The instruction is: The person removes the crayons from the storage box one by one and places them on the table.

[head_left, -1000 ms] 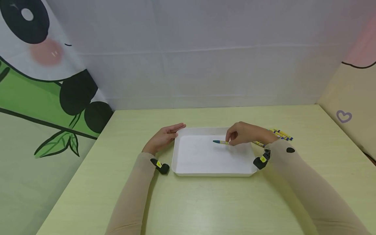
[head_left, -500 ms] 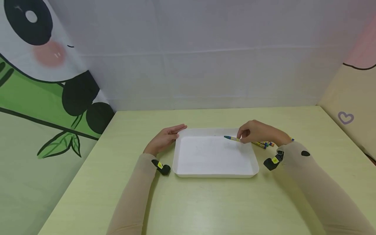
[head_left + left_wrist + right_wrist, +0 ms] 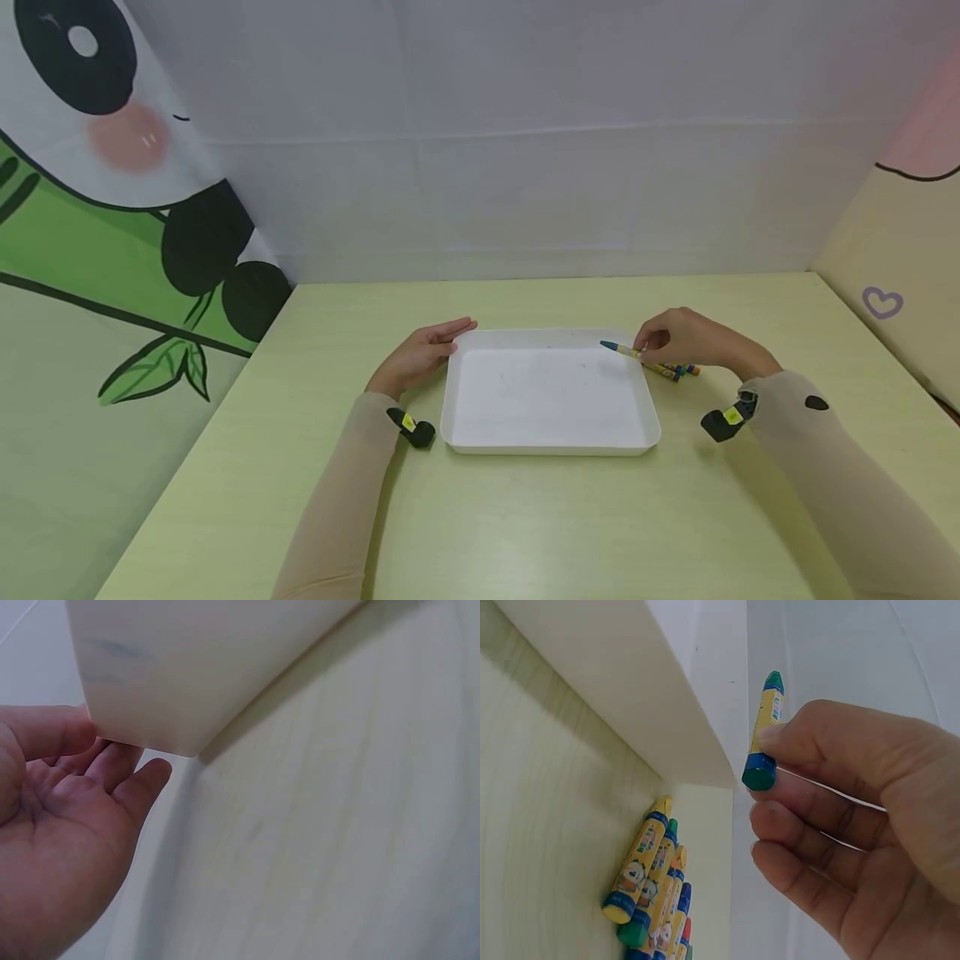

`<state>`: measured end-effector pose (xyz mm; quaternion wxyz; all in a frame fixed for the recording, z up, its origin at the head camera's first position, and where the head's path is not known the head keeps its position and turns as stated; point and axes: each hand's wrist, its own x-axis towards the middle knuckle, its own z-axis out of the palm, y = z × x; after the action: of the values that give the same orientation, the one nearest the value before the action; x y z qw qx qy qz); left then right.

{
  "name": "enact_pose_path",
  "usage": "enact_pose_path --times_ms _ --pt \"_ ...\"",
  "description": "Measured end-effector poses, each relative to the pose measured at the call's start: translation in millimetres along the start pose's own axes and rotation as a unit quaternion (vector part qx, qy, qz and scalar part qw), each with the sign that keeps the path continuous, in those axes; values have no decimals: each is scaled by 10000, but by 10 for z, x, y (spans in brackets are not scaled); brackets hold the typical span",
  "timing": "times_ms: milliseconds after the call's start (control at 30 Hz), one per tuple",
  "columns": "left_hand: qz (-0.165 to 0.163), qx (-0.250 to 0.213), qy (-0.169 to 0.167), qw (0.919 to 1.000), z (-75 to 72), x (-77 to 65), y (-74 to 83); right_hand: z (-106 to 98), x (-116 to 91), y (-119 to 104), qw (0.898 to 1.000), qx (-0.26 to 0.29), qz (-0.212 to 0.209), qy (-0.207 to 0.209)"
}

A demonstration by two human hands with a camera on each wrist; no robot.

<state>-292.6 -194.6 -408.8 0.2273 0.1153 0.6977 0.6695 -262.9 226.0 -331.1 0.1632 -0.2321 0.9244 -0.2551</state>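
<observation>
In the head view my right hand (image 3: 686, 340) pinches a green crayon (image 3: 619, 348) over the right rim of a white tray (image 3: 551, 400). The right wrist view shows this crayon (image 3: 768, 724) between thumb and fingertips, its yellow wrapper banded in blue and its tip pointing away. My left hand (image 3: 417, 357) touches the tray's far left corner, fingers fairly straight. Seen from the left wrist, the thumb (image 3: 64, 731) lies against the tray wall (image 3: 172, 682). Several more crayons (image 3: 649, 862) lie side by side on the table beside the tray, partly hidden by my right hand in the head view.
The pale wooden table (image 3: 540, 525) carries the tray and the loose crayons. A white cloth backdrop (image 3: 525, 167) rises behind it. Printed panels with cartoon drawings stand at the left (image 3: 150, 250) and right (image 3: 885, 242).
My right hand has moved to the right with the green crayon, from over the tray to its right rim. The left hand stays at the tray's corner.
</observation>
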Motion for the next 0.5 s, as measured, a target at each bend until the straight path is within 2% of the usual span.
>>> enact_pose_path --times_ms 200,500 --pt "41 -91 -35 9999 -12 -9 -9 -20 -101 99 9991 330 258 -81" --pt "37 -101 -44 9999 -43 -18 -5 -45 -216 157 9992 206 325 42"
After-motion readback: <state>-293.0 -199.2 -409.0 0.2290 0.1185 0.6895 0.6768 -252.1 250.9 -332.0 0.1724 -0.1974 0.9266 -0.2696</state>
